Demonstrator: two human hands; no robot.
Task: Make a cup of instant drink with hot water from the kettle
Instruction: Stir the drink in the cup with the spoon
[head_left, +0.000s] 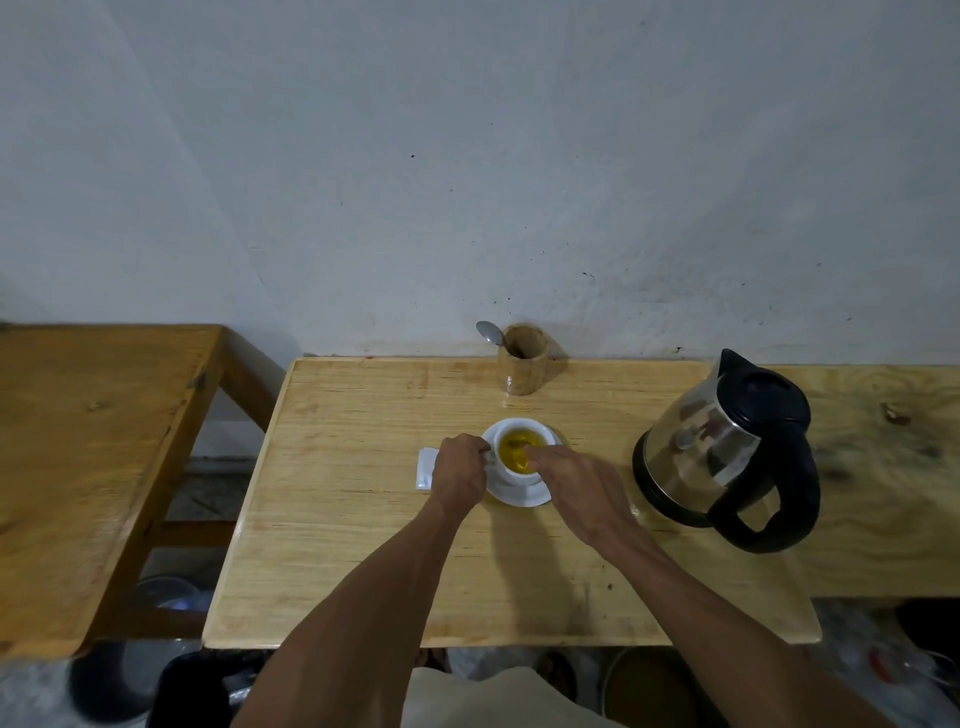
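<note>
A white cup (506, 431) of yellow liquid stands on a white saucer (519, 496) in the middle of the light wooden table (363, 519). Something small and dark floats in the liquid. My left hand (460, 473) is closed against the cup's left side, where the handle seems to be. From the right, my right hand (576, 486) reaches over the cup, its fingertips at the rim just above the liquid; whether they pinch anything is hidden. The steel kettle (717, 447) with a black lid and handle stands to the right, apart from both hands.
A white sachet (425, 467) lies flat just left of my left hand. A wooden holder (522, 366) with a spoon (488, 332) in it stands at the back by the wall. A second wooden table (88, 467) is at the left, across a gap.
</note>
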